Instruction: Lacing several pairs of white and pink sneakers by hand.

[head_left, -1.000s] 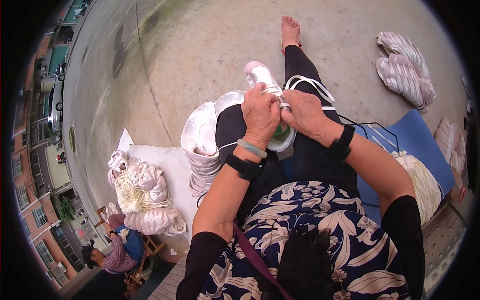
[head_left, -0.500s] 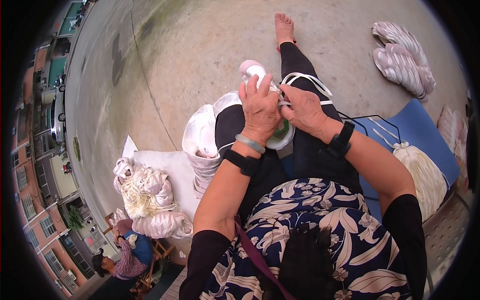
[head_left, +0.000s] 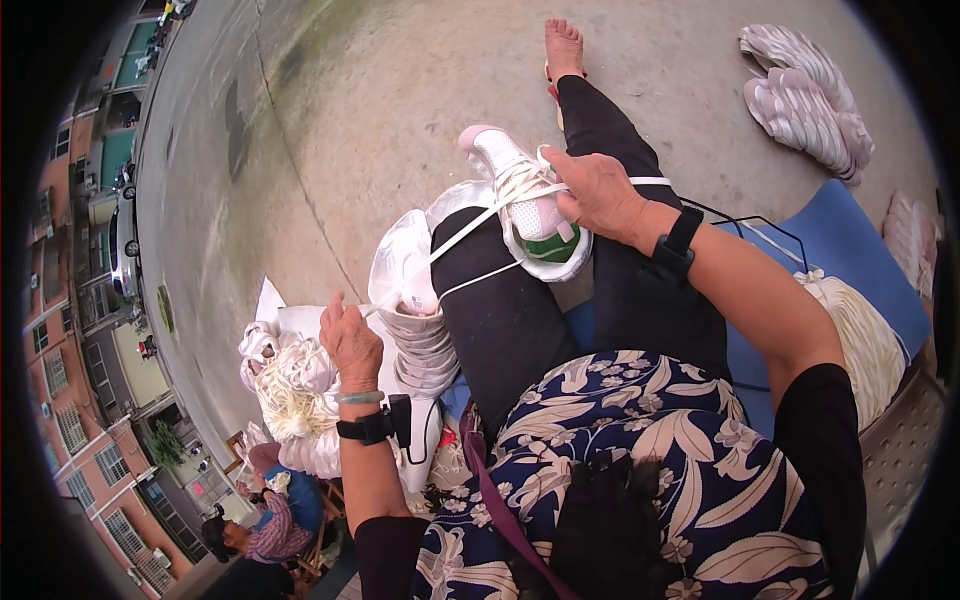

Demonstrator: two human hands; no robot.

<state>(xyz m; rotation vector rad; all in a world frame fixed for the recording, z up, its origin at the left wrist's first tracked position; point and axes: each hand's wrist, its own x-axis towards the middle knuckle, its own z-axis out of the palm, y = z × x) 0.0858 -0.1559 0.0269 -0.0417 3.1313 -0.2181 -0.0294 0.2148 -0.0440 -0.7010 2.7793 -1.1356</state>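
A white and pink shoe upper [head_left: 540, 215] with a green patch inside stands between my knees, toe pointing away. White shoelace [head_left: 465, 233] crosses its front and runs taut toward the lower left. At that far end, my left hand [head_left: 352, 345] is closed on the lace, out beside my left thigh. My right hand [head_left: 603, 198] pinches lace at the right side of the upper; its fingertips are partly hidden. More lace shows beyond that hand, over my right leg. Left of my left knee, a stack of nested white and pink uppers [head_left: 420, 345] leans.
A bundle of cream laces [head_left: 850, 330] lies on a blue surface [head_left: 845, 230] at right. Stacked pink-white shoe parts [head_left: 810, 110] rest on the concrete. A pile of laces and uppers [head_left: 290, 390] is at left. Another person [head_left: 275, 525] sits at lower left.
My left hand has moved from the shoe upper down to the left, drawing the lace out long. My right hand stays by the upper, whose front and green inside now show more.
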